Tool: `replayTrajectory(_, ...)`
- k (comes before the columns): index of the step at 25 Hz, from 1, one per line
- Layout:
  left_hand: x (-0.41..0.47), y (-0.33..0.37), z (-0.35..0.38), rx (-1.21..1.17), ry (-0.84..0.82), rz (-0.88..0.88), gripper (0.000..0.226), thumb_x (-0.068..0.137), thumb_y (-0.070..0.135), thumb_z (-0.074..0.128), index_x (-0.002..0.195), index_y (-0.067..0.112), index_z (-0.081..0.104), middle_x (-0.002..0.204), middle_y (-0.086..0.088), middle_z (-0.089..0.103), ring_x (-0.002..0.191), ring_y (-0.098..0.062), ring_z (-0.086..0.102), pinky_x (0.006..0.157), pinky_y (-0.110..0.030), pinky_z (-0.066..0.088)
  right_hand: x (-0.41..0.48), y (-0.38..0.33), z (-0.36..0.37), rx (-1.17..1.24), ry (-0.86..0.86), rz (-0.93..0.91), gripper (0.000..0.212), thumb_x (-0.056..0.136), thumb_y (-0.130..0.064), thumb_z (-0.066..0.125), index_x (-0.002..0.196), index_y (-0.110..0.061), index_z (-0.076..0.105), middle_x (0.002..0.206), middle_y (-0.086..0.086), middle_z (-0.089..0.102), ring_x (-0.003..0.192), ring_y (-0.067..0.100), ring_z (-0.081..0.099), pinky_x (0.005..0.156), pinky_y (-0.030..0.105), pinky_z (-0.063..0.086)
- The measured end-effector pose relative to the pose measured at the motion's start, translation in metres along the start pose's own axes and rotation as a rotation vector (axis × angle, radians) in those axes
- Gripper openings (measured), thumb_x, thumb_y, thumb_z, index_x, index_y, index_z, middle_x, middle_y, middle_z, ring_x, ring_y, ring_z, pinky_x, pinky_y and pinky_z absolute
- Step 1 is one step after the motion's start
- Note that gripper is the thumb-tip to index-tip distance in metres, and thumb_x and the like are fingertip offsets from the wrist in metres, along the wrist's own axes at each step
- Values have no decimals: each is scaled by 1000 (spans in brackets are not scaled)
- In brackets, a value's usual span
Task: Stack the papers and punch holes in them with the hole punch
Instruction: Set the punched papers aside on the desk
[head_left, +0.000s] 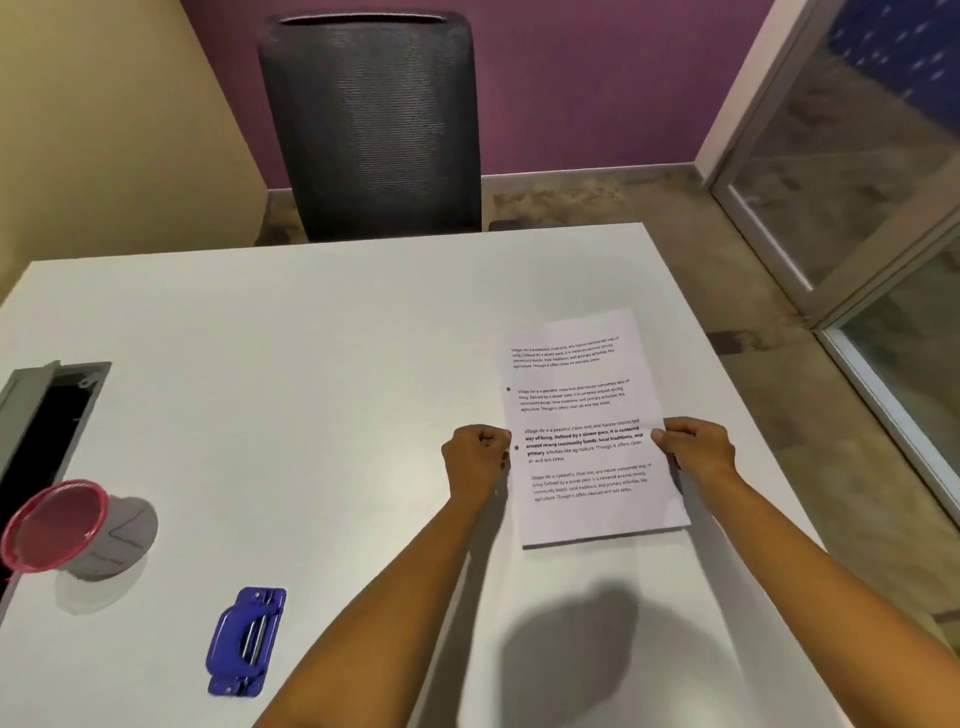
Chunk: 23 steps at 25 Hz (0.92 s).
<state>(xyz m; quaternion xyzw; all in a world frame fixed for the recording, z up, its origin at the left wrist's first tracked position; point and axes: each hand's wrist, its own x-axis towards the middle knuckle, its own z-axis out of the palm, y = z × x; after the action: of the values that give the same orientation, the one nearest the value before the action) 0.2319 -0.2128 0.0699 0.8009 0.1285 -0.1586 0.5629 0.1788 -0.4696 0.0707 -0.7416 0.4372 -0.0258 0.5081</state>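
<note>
1. Two bare forearms reach from the near edge across the white desk (311, 338) toward its right half.
2. One blue hole punch (245, 640) lies on the desk at near left, its long side running near to far. It is well apart from both hands and nothing touches it.
3. One grey cup (78, 527) with a pink rim sits by the desk's left edge, beyond the hole punch. Its mouth faces the viewer; upright or tipped cannot be told.
4. One left hand (475, 457), fingers curled, pinches the left long edge of the papers at about mid-length.
5. One right hand (693, 449), fingers curled likewise, pinches the opposite long edge, level with the left hand.
6. One stack of papers (587, 410), white, with four blocks of printed text, lies on the right half of the desk between the hands. Its top is turned slightly left, and two dark dots mark the left margin. Whether it lies flat or is raised a little cannot be told.
7. One grey-framed cable opening (41, 415) is cut into the desk at far left.
8. One black mesh chair (371, 124) stands behind the far edge of the desk.
9. One glass partition (857, 156) stands at far right, on a mottled floor (649, 202).
</note>
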Motion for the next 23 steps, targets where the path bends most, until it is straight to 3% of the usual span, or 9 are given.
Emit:
replayTrajectory(2, 11, 1, 15, 50, -22, -26, 26, 84, 5, 59, 62, -7, 65, 58, -14, 61, 45, -9, 51, 52, -9, 41, 16, -1, 3, -6, 37, 25, 31, 82, -8, 73, 112, -2, 69, 110, 15, 71, 98, 27, 62, 96, 31, 48)
replayTrajectory(4, 19, 1, 27, 73, -37, -54, 27, 82, 3, 56, 61, -13, 63, 57, -15, 59, 48, -15, 48, 45, -10, 33, 28, -2, 6, -31, 78, 62, 28, 82, -8, 73, 109, -4, 69, 105, 18, 72, 99, 34, 67, 71, 22, 49)
replayTrajectory(6, 25, 1, 37, 79, -46, -77, 27, 81, 2, 55, 61, -13, 63, 58, -16, 58, 55, -19, 48, 49, -19, 37, 38, -1, 8, -76, 101, 84, 25, 82, -8, 73, 107, -6, 70, 101, 19, 73, 83, 33, 68, 51, 18, 40)
replayTrajectory(8, 28, 3, 43, 102, -49, -80, 26, 80, 1, 54, 56, -6, 61, 58, -15, 55, 57, -20, 44, 55, -25, 36, 46, 1, 10, -107, 125, 97, 24, 82, -7, 73, 106, -6, 71, 102, 18, 73, 60, 19, 58, 49, 16, 41)
replayTrajectory(10, 33, 4, 48, 137, -49, -76, 23, 80, 0, 53, 57, 4, 55, 60, -13, 49, 61, -19, 39, 58, -27, 32, 53, 5, 12, -123, 140, 103, 22, 81, -4, 73, 104, -4, 72, 101, 18, 73, 52, 13, 52, 41, 7, 40)
replayTrajectory(12, 36, 3, 50, 184, -52, -76, 21, 80, 0, 53, 59, 5, 53, 61, -14, 46, 63, -20, 35, 59, -29, 29, 55, 8, 15, -157, 148, 93, 21, 81, -3, 72, 102, -2, 73, 104, 19, 73, 65, 21, 62, 52, 4, 44)
replayTrajectory(15, 39, -1, 54, 232, -43, -83, 19, 81, 1, 53, 63, 0, 57, 60, -16, 49, 60, -24, 38, 58, -29, 32, 58, 11, 20, -227, 178, 62, 20, 82, -4, 72, 101, -1, 74, 111, 16, 72, 109, 31, 63, 86, 22, 44)
replayTrajectory(19, 42, -3, 59, 291, -18, -78, 17, 83, 1, 54, 80, -11, 65, 69, -15, 57, 63, -25, 49, 59, -28, 36, 58, 15, 28, -337, 226, 45, 22, 83, -4, 68, 104, -1, 71, 113, 17, 70, 117, 35, 56, 91, 32, 47)
replayTrajectory(23, 40, 0, 63, 367, -12, -81, 9, 83, 1, 53, 77, -3, 59, 77, -16, 57, 74, -34, 62, 58, -28, 37, 56, 19, 33, -391, 287, 4, 21, 82, -3, 69, 102, 0, 67, 107, 21, 69, 105, 37, 62, 82, 34, 49)
